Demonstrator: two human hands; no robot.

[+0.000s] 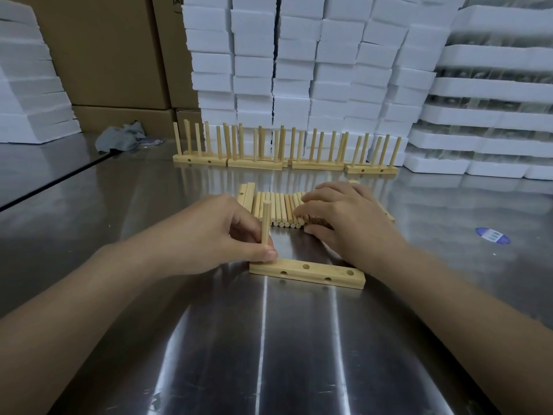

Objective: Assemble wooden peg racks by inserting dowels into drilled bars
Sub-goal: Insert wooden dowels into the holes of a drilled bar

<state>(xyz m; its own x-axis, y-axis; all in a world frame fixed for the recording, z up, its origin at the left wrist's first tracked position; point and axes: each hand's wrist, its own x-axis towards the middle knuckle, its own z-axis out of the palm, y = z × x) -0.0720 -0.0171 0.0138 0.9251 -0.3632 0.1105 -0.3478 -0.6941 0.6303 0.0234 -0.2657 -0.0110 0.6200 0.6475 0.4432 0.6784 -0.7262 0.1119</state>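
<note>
A worker is assembling at a steel table (pixel 269 354), walled in by stacked foam blocks (pixel 299 70), with a row of finished racks (pixel 284 151) standing well beyond the fingertips. Nearer, the right hand (pixel 338 217) is lying across a bed of loose dowels (pixel 278 208), its fingers nearly straight and slightly spread, gripping nothing that is showing. Just below both hands a drilled bar (pixel 308 272) is lying flat, two top holes gaping to the right of the left fingertips. The left hand (pixel 215 232) is pinching one dowel (pixel 266 226) between thumb and curled fingers, holding it upright at the bar's left end; its foot is hiding behind the thumb, so its depth cannot be told. The risk, by the look of it: with nothing pinning the bar's free end, a tilted push could be jamming the dowel or skating the bar across the slick steel
</note>
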